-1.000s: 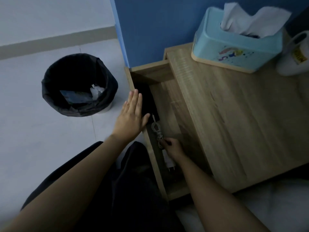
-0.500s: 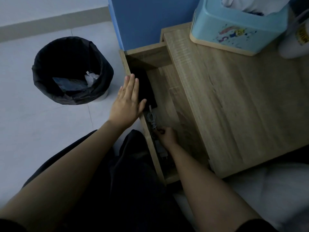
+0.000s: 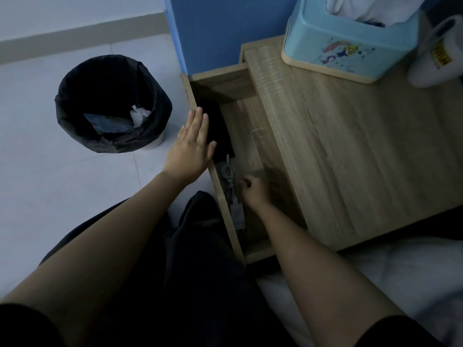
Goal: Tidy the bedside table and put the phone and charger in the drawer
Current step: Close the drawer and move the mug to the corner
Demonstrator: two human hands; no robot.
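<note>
The bedside table's drawer (image 3: 251,136) stands pulled out. A black phone (image 3: 220,136) lies flat at its far left. Nearer me, a white charger (image 3: 236,211) with its coiled grey cable (image 3: 228,176) lies along the drawer's front panel. My left hand (image 3: 191,149) is flat, fingers straight, against the outside of the drawer front beside the phone. My right hand (image 3: 255,191) is inside the drawer just right of the cable, fingers curled, holding nothing that I can see.
On the wooden table top (image 3: 350,151) stand a light blue tissue box (image 3: 350,43) and a white mug (image 3: 438,56) at the back right. A black-lined waste bin (image 3: 112,103) with rubbish sits on the floor to the left. White bedding (image 3: 400,271) lies at lower right.
My right hand pinched the charger cable a second ago; now it has let go and sits slightly right of it. The left hand has stayed on the drawer front.
</note>
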